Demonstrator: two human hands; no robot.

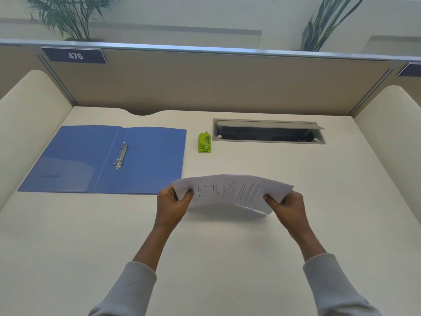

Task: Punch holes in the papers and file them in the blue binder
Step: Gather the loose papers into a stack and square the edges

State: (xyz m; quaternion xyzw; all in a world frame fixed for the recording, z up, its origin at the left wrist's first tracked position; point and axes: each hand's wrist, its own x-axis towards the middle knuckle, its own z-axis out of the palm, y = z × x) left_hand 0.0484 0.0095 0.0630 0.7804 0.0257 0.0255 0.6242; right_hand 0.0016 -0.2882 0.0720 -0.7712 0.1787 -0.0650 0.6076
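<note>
Printed white papers (232,191) hang bowed above the middle of the desk, held by their two short ends. My left hand (172,205) pinches the left end and my right hand (288,207) pinches the right end. The blue binder (68,160) lies open and flat at the left, its metal rings (121,155) along the spine. A small green hole punch (204,143) stands just right of the binder, behind the papers and apart from both hands.
The cream desk (205,258) has a grey cable tray (268,131) with its lid up at the back right. A beige partition (216,83) closes the back and padded side panels (29,115) flank the desk.
</note>
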